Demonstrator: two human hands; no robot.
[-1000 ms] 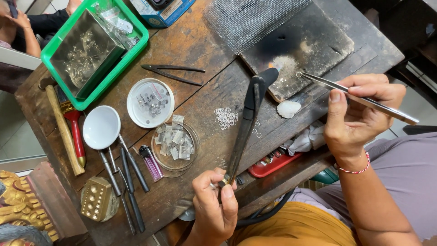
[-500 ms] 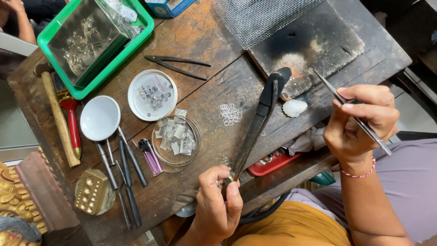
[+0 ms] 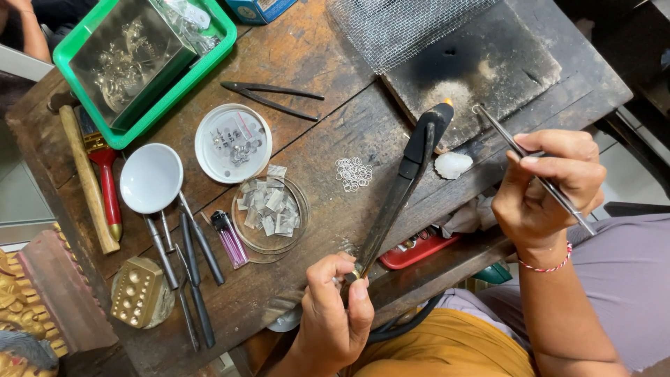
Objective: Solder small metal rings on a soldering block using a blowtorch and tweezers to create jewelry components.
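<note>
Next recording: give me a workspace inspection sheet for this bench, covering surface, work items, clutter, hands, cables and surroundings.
Surface: worn wooden bench; dark scorched block with wire mesh over its far edge.
Work items: black torch, small flame at its tip; long tweezers; pile of small metal rings; white lump.
Clutter: green tray, white bowl, round lid of small parts, glass dish of metal squares, hammer, brass dapping block, purple lighter.
Hands: left hand grips torch base; right hand holds tweezers.
Cables: dark hose below the bench edge.
Surroundings: another person's arm at top left.
</note>
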